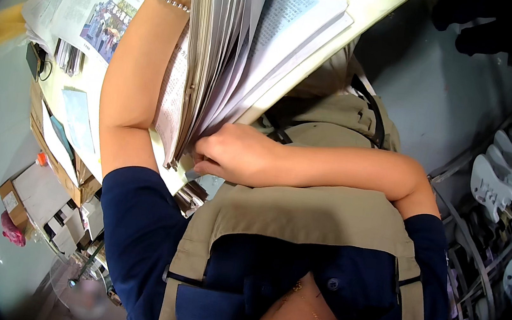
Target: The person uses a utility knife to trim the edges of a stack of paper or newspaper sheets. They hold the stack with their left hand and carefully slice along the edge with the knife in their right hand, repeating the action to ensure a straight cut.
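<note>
A thick stack of printed paper sheets (pixel 215 46) stands on edge over the pale table, its leaves slightly fanned. My right hand (pixel 238 152) is closed at the stack's near lower corner, fingers curled against the sheet edges. My left forearm reaches up along the stack's left side, wearing a bangle and a beaded bracelet. The left hand itself lies beyond the top of the picture. To the right of the stack, more printed pages (pixel 292 20) spread toward the table edge. On the left side, a page with small print shows partly behind my left arm.
A newspaper (pixel 105 7) with a colour photo covers the far left of the table. Below it lies a pale blue sheet (pixel 79 114) near cardboard boxes (pixel 14 204). White plastic chairs (pixel 492 186) are stacked at right. I wear a tan apron (pixel 313 215).
</note>
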The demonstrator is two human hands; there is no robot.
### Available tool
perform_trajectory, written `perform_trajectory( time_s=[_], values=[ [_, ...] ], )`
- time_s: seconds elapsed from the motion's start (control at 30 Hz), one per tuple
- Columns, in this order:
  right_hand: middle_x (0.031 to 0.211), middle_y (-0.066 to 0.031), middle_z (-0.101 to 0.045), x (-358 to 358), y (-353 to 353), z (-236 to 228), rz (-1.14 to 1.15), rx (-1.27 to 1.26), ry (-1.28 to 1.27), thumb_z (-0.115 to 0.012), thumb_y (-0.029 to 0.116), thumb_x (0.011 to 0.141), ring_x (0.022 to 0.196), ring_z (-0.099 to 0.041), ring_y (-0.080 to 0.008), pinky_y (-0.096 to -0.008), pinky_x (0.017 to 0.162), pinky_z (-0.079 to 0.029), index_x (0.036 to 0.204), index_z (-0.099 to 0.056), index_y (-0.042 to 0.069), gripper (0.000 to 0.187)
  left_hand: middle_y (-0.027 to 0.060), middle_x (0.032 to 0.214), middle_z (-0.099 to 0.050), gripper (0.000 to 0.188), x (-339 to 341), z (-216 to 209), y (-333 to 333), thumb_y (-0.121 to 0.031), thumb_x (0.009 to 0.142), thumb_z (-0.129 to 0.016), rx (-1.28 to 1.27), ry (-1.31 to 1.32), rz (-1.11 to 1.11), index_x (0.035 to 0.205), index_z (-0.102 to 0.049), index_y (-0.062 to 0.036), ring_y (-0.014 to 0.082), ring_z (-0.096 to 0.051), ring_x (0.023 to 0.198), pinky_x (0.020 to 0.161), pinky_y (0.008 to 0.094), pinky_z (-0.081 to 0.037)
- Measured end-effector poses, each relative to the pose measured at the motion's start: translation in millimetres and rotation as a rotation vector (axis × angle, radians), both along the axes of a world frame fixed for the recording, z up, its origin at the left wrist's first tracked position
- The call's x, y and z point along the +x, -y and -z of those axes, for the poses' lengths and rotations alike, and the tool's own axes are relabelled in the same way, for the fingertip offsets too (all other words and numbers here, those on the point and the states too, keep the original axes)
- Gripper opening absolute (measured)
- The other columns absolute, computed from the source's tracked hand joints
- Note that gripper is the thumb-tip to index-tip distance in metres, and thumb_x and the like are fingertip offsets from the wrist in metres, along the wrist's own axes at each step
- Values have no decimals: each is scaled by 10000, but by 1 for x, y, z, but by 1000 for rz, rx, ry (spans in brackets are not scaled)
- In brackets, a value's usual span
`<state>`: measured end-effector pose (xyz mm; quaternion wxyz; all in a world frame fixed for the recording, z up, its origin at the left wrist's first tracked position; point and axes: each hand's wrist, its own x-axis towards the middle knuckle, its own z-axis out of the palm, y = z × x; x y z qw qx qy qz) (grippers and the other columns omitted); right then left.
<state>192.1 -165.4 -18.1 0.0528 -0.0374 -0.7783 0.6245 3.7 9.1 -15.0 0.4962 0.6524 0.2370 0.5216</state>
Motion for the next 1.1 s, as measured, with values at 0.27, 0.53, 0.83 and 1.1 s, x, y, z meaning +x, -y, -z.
perform_trajectory(
  time_s=[0.27, 0.53, 0.83, 1.1],
  values=[
    [784, -49, -702, 112, -108, -43, 564, -429, 223, -673, 129, 917, 609, -631, -63, -216, 453, -434, 943, -719, 24, 118, 58, 661, -580, 429, 6, -18, 7, -388, 940, -618, 168, -298, 9, 649, -580, -75, 200, -539, 686, 678, 332, -455],
    [741, -31, -692, 134, -147, -29, 1140, -162, 41, -698, 156, 923, 614, -602, -30, -172, 434, -378, 971, -705, 6, 158, 62, 744, -642, 318, 19, -25, 8, -287, 849, -695, 194, -508, 36, 669, -589, -47, 206, -608, 766, 695, 303, -482],
    [731, -7, -679, 127, -153, -26, 1067, -195, 85, -705, 151, 917, 611, -581, -22, -173, 454, -381, 960, -714, 21, 137, 90, 853, -723, 221, 30, -30, 14, -241, 770, -688, 251, -658, -25, 666, -582, -78, 248, -669, 865, 813, 353, -506],
    [734, -11, -676, 122, -150, -34, 1027, -250, 8, -700, 128, 916, 610, -575, -27, -180, 467, -376, 952, -711, 9, 125, 60, 764, -688, 305, 34, -34, 15, -334, 745, -738, 253, -740, -37, 646, -556, -109, 275, -693, 910, 1021, 491, -435]
  ],
)
